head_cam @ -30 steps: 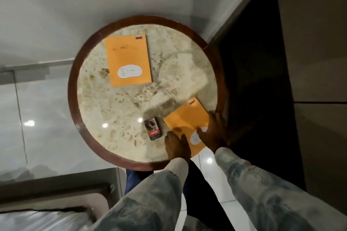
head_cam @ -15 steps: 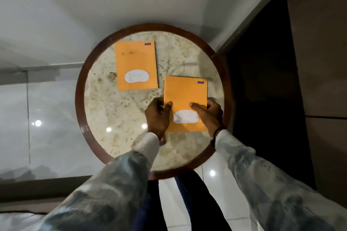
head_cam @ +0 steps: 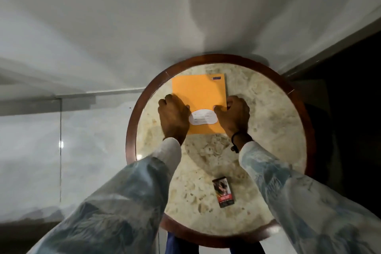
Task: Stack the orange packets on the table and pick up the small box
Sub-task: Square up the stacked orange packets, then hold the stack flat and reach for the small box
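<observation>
One orange packet (head_cam: 199,94) with a white label shows on the far part of the round marble table (head_cam: 268,121). Whether the other packet lies under it I cannot tell. My left hand (head_cam: 174,117) grips the packet's left edge, thumb on top. My right hand (head_cam: 234,115) holds its right edge the same way. The small dark box (head_cam: 223,192) lies flat on the table near the front edge, between my forearms, untouched by either hand.
The table has a raised brown wooden rim (head_cam: 132,130). A white wall (head_cam: 123,16) stands behind it, a glossy pale floor (head_cam: 31,140) to the left and a dark doorway (head_cam: 354,109) to the right. My legs show under the table's near edge.
Both hands carried the packet from the table's right side across to the far-left spot where the other packet lay. Only one orange face now shows. The small box is uncovered again.
</observation>
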Motion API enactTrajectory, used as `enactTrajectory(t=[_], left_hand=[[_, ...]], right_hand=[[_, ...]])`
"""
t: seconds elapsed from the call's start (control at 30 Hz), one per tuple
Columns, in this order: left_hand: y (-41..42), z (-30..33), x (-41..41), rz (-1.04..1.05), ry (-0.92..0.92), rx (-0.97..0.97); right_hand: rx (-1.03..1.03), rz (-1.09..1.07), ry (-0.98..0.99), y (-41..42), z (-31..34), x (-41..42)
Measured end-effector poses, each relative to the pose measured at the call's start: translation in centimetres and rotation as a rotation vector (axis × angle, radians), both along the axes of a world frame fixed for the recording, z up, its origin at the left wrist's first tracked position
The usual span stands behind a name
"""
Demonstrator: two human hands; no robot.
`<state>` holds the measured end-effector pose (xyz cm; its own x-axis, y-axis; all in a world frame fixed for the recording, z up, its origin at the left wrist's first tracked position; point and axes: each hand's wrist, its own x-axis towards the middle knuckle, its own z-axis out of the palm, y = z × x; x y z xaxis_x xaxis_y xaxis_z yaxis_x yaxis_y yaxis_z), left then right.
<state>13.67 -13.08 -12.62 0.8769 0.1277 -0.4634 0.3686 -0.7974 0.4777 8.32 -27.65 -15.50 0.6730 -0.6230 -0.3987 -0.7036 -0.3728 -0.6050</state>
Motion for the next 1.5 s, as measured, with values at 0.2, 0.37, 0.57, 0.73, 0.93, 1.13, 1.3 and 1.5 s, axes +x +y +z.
enactTrajectory(t=[0.2, 0.37, 0.57, 0.73, 0.93, 1.13, 1.3, 1.5], left_hand=[[1.8, -1.0, 1.7, 0.069, 0.137, -0.181], [3.2, -0.5, 2.1, -0.185, 0.037, -0.381], [2.9, 1.5, -0.5, -0.225, -0.331, -0.505], [2.5, 0.9, -2.8, -0.15, -0.314, -0.464], [2.8, 0.2, -1.1, -0.106, -0.19, -0.425], [2.5, -2.5, 0.6, -0.053, -0.02, -0.196], [1.7, -2.4, 0.5, -0.084, -0.073, 0.013], [-1.0, -2.7, -0.3, -0.685, -0.263, 0.067]], right_hand=[[-0.049, 0.103, 0.013, -0.2, -0.4, -0.1], [0.158, 0.034, -0.021, -1.1, 0.6, 1.9], [0.053, -0.03, -0.493, 0.1, 4.0, 0.4], [-0.14, 0.087, -0.539, 2.0, 2.5, -2.4], [-0.078, 0.05, -0.215, 1.2, 3.5, 0.0], [0.006, 0.056, 0.041, 1.0, 1.2, 1.9], [-0.121, 0.103, 0.006, 0.6, 0.7, 1.0], [-0.186, 0.162, 0.012, 1.6, 3.0, -7.0]])
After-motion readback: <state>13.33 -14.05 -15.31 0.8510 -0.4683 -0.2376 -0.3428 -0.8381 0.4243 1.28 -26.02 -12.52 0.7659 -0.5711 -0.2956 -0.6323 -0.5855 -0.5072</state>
